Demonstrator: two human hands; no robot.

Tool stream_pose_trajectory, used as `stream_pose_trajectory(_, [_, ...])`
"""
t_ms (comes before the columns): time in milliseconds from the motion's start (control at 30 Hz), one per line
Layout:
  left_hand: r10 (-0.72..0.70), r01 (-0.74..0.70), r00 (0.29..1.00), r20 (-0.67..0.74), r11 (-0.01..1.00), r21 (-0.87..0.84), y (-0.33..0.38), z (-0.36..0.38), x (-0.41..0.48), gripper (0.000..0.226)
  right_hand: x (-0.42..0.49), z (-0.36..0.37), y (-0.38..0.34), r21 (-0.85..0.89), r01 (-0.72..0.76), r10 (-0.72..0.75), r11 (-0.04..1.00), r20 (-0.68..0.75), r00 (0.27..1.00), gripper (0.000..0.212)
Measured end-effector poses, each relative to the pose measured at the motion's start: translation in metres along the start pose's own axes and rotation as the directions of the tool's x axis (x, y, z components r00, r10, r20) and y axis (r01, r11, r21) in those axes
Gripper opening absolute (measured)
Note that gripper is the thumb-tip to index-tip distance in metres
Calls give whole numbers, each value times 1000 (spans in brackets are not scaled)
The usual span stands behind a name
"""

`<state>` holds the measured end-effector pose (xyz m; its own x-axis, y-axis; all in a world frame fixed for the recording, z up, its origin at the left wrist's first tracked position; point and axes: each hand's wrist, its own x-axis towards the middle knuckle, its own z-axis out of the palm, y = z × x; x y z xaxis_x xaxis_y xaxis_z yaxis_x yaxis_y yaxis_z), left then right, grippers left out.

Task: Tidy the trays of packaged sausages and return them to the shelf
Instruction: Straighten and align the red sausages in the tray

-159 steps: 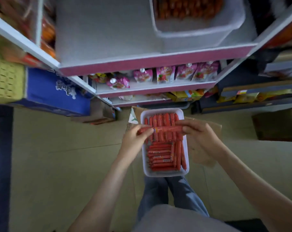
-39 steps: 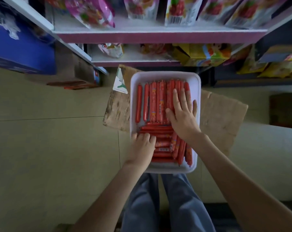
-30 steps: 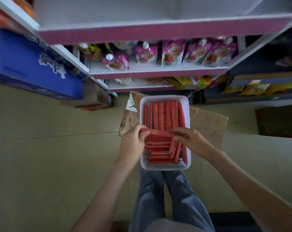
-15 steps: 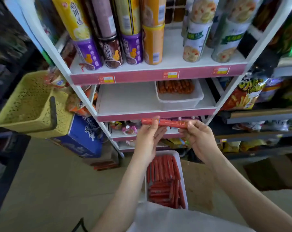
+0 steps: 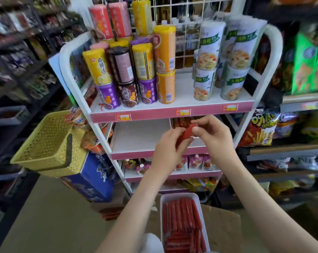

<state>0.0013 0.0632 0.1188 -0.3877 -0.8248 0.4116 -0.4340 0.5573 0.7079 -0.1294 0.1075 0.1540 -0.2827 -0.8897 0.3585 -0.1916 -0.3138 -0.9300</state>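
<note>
In the centre of the frame my two bare hands meet in front of a white metal shelf unit [image 5: 141, 137] with pink front strips. My left hand [image 5: 168, 144] and right hand [image 5: 213, 133] both have their fingers curled, pinching one slim, glossy red packaged sausage [image 5: 187, 133] between them. It sits tilted, its upper end in my right fingertips and its lower end against my left fingers. Just behind my hands, at the back of the middle shelf, a row of similar red sticks [image 5: 181, 121] shows; I cannot tell what holds them. At the bottom centre of the frame, a white rectangular plastic tray [image 5: 179, 195] sits low on a flat sheet of brown cardboard [image 5: 222, 227]. It is packed with smooth red sausages [image 5: 181, 216], those in the far part lying lengthwise and those in the near part crosswise. On the top shelf, upper centre, tall cylindrical canisters [image 5: 145, 70] stand stacked, in yellow, purple, orange and white wrappers. At middle left a yellow plastic basket [image 5: 45, 143] with a perforated lattice weave sits on a blue printed carton [image 5: 94, 178].
</note>
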Motion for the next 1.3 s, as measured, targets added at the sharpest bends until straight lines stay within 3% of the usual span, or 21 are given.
stream_pose_trajectory(167, [-248,271,938,241,960,-69,-9,-5,-5,14,4,-18,35,364,-140,221,921,-189,957,14])
stream_pose_trajectory(233, [-306,349,935,179,884,-312,-8,-6,-9,13,5,-22,46,491,-180,331,853,-240,913,12])
stream_pose_trajectory(300, [-374,344,923,89,701,-625,-2,-6,-10,16,5,-22,54,578,-213,394,788,-207,895,12])
stream_pose_trajectory(333, [-382,301,923,48,638,-709,2,-6,-10,18,4,-20,58,606,-229,409,762,-176,895,13])
stream_pose_trajectory(400, [-371,238,929,-7,608,-757,7,-5,-8,19,3,-17,64,617,-274,434,737,-122,892,13])
stream_pose_trajectory(500, [-305,194,951,-47,710,-677,14,-1,-7,16,0,-15,67,502,-362,443,785,-47,895,13])
stream_pose_trajectory(567, [-268,163,961,-69,749,-642,17,2,-7,14,-3,-14,65,267,-384,404,884,-21,915,11])
stream_pose_trajectory(600, [-256,151,963,-78,761,-631,18,4,-7,12,-5,-14,63,93,-343,346,935,-17,938,11])
stream_pose_trajectory(667, [-216,126,970,-107,833,-539,19,6,-7,9,-7,-11,58,-250,-125,137,960,32,990,18])
stream_pose_trajectory(767, [-130,61,979,-156,921,-384,20,12,-8,12,-12,-3,51,-407,113,-76,906,106,991,28])
stream_pose_trajectory(900, [-43,-30,972,-230,952,-305,22,17,-11,29,-14,-2,48,-398,145,-142,906,37,989,27])
stream_pose_trajectory(1033, [9,-52,959,-283,988,-145,16,19,-10,44,-16,-4,45,-275,-54,83,960,94,992,26])
stream_pose_trajectory(1167, [97,-94,984,-153,995,27,-1,20,-16,46,-15,-3,45,106,-327,313,939,127,941,21])
stream_pose_trajectory(1233, [133,-133,991,-15,991,-15,-8,24,-24,48,-12,-5,46,353,-424,393,834,161,905,22])
stream_pose_trajectory(1300, [133,-128,989,72,989,-71,-14,27,-30,55,-9,-7,47,484,-484,455,729,186,871,23])
